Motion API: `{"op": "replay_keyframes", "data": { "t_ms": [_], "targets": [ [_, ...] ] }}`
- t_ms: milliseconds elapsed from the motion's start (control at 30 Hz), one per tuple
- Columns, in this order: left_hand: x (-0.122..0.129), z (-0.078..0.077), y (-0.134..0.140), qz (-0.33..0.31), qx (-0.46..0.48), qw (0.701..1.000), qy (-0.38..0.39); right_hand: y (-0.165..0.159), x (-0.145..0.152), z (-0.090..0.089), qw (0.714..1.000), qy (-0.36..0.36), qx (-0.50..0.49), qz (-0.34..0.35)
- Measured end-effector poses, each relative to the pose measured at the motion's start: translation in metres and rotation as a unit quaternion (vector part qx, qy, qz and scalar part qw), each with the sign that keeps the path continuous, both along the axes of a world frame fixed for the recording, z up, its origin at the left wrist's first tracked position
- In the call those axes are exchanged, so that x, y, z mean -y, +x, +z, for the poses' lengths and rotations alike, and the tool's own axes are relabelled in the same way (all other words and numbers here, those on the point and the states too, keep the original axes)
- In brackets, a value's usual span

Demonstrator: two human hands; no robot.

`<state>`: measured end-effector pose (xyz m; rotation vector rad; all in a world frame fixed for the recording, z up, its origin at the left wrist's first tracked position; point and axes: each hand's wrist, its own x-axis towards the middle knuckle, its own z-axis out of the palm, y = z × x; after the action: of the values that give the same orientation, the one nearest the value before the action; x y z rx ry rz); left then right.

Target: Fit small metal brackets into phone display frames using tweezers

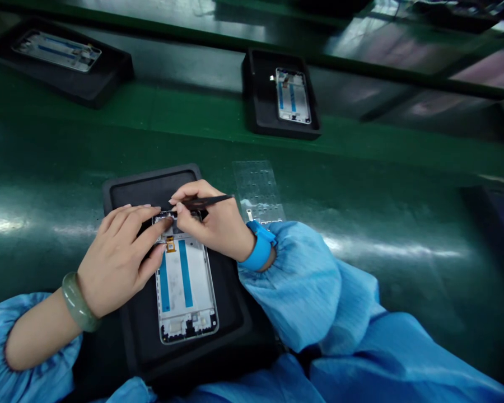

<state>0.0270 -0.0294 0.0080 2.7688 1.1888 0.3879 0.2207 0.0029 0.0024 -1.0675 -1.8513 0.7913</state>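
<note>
A phone frame (174,285) with two blue strips and a small orange flex cable lies in a black tray (231,302) before me. My left hand (124,246) holds the frame's upper left part, index fingertip pressed inside it and thumb at the side edge. Pinched in my right hand (216,221) is a slim black tool, apparently tweezers (204,202), over the frame's top end. My fingers hide the tool's working tip. Beside the right wrist lies a clear plastic sheet (258,187) with small pieces in rows.
On the far side of the green bench (361,190) sit two more black trays, one at the left (67,84) and one near the centre (260,115). Each carries a similar phone frame. A dark object (499,224) stands at the right edge, blurred.
</note>
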Motion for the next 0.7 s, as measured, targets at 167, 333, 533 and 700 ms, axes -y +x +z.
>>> {"op": "replay_keyframes", "data": {
  "t_ms": [167,333,533,700],
  "targets": [
    [0.0000,0.0002,-0.0001,0.001,-0.002,1.000,-0.002,0.0008,0.0010,0.0002,1.000,0.021,0.008,0.007],
    [-0.0004,-0.0003,-0.0007,0.000,-0.003,1.000,-0.007,0.0025,0.0006,0.0027,0.999,-0.036,-0.016,0.002],
    [-0.0007,0.0010,0.0006,0.001,0.002,1.000,-0.004,0.0018,-0.0014,0.0005,1.000,0.018,0.012,0.010],
    [0.0000,0.0010,0.0012,0.000,0.002,1.000,0.002,0.0019,-0.0021,-0.0019,0.999,0.041,0.014,0.010]
  ]
}}
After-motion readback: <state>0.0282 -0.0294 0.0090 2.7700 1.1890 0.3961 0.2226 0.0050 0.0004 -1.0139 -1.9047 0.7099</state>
